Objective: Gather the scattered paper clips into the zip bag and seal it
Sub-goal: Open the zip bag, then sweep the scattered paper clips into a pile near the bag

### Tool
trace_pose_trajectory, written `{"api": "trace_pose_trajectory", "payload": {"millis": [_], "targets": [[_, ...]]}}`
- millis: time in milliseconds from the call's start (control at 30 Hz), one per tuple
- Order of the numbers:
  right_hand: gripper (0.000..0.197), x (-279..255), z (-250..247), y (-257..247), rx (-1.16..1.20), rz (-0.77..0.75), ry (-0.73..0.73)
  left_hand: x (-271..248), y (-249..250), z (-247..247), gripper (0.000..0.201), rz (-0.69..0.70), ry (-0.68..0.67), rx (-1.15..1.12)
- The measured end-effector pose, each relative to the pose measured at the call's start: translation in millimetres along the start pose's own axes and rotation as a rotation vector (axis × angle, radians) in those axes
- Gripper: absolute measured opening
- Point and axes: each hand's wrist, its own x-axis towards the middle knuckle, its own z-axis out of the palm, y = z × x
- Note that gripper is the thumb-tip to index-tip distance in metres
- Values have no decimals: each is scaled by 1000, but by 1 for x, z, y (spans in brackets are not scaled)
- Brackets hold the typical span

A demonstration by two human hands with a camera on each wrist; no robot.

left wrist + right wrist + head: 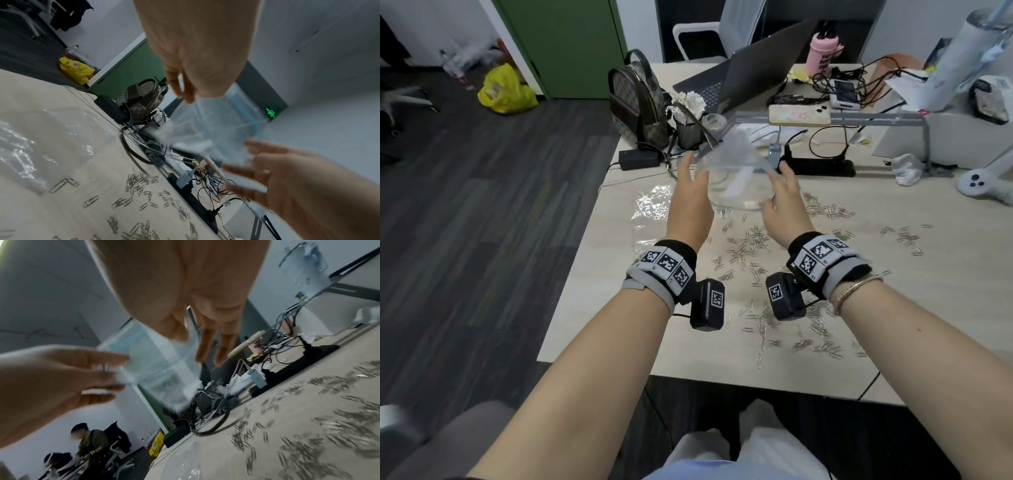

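Note:
A clear zip bag (736, 171) hangs in the air above the far side of the pale table (619, 308), blurred. My left hand (690, 171) pinches its left edge between thumb and near-straight fingers (180, 87). On the bag's right edge my right hand (782, 174) does the same; the right wrist view shows the thumb in front and the fingers (205, 345) behind the plastic. Several silver paper clips (753, 246) lie scattered over the table below and to the right of the hands, and show as paper clips (139, 180) in the left wrist view. The bag looks empty.
A crinkled clear plastic sheet (650, 205) lies on the table left of the hands. Behind the bag are a black power strip (822, 166) with cables, a patterned backpack (637, 102), a laptop (750, 75) and a phone (799, 114) on a riser. A white lamp base (979, 181) stands far right.

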Motion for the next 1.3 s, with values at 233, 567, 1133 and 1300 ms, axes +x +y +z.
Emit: {"api": "trace_pose_trajectory", "payload": {"millis": [233, 567, 1133, 1300], "targets": [[35, 48, -8, -9, -122, 132, -46, 26, 9, 3, 36, -163, 33, -28], [41, 78, -18, 4, -125, 5, -187, 55, 14, 20, 50, -216, 17, 19], [37, 86, -16, 95, 134, 32, -67, 69, -15, 52, 74, -377, 309, -30], [43, 98, -1, 126, 129, 94, -128, 74, -30, 71, 73, -491, 204, 235]]}}
